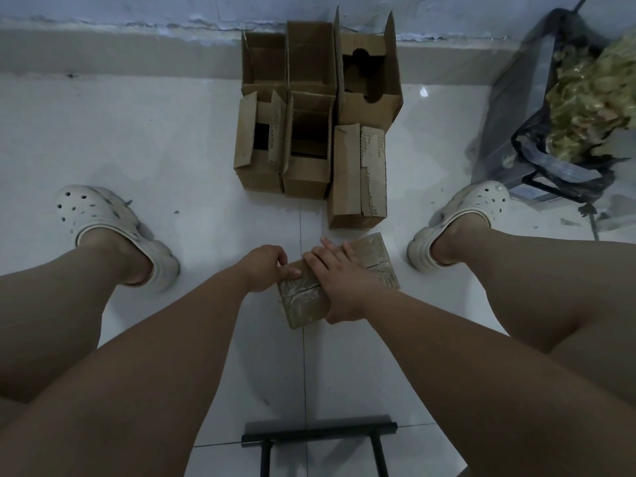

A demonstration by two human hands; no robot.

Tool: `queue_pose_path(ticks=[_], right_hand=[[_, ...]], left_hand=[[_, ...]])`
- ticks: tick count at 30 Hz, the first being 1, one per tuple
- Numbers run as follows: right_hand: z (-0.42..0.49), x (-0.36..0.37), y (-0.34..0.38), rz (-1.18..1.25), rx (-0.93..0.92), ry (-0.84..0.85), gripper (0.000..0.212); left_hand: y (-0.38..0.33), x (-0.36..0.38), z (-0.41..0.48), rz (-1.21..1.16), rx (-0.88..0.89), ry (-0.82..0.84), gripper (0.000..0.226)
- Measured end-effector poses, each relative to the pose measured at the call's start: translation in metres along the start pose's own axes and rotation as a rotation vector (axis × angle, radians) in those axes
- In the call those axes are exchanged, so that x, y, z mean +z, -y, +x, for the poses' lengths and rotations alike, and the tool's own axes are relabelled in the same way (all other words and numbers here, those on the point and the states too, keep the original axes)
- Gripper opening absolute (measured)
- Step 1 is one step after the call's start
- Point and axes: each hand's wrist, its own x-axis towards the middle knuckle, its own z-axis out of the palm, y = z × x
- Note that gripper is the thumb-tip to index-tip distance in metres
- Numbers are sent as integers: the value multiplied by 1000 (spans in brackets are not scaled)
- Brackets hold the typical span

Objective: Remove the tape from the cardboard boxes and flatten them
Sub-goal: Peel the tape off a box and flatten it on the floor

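Head view: glossy white tile floor (137,139), peeling wall (137,5) at far edge. Taped box (303,306) on mid floor between clogs (103,218). Left hand (266,268) fingers curled, pinching box's left edge. Right hand (339,280) fingers straight, spread across box top. Opened boxes (309,108) clustered at far edge. Black bag (528,144) at right edge.

- the left clog (103,218) is pale cream foam, with round vent holes across a rounded toe and a thick, chunky sole.
- the right clog (481,204) matches it in colour, holes and heavy sole.
- a few darker smudges mark the left clog's upper.
- both legs are bare from knee to ankle.
- both forearms are bare down to the left hand (265,268) and right hand (339,287).
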Motion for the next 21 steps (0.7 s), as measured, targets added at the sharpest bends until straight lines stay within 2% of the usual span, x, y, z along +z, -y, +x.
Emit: queue_pose_path(ticks=[5,8,14,21], right_hand=[[0,0,-1,4,2,4,114],[0,-1,0,5,0,7,115],[-1,-1,1,0,14,18,115],[-1,-4,4,12,22,30,115]], left_hand=[[0,4,-1,-197,-32,6,31],[1,5,-3,-84,-4,-39,44],[0,11,-5,-35,-18,-175,41],[4,4,1,14,-41,-77,47]])
